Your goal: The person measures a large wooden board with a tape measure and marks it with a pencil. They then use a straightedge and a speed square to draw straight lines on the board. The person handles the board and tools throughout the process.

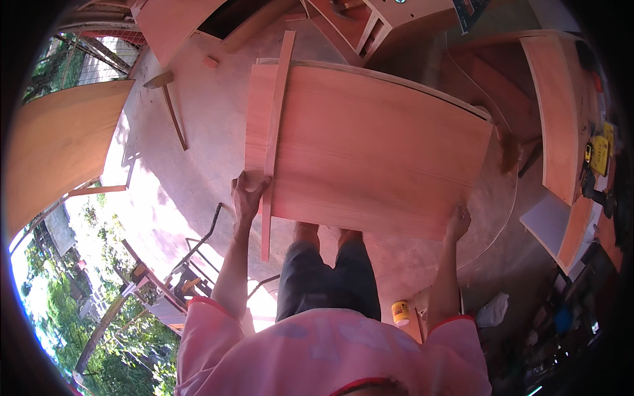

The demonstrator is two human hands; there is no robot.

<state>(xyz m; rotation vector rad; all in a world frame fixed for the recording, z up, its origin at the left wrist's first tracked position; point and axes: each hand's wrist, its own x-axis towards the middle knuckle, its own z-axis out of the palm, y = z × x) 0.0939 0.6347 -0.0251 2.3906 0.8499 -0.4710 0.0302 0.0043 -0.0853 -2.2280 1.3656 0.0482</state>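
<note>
A broad reddish wooden panel (370,145) spans the space in front of my legs. Along its far side runs a second layered edge with a dark gap. Lying across the panel's left part, a long narrow wooden strip (276,132) sticks out past both the far and near edges. My left hand (246,193) is closed at the panel's left edge, with its thumb against the strip; some of its fingers are hidden. At the near right corner, my right hand (458,222) grips the panel's edge, its fingertips partly out of sight.
A mallet (160,82) lies on the concrete floor to the left, near a small wood block (211,62). Wooden furniture (396,26) stands at the back. Right is a workbench (555,112) with a yellow tool (599,153). A yellow tub (400,313) sits by my right side.
</note>
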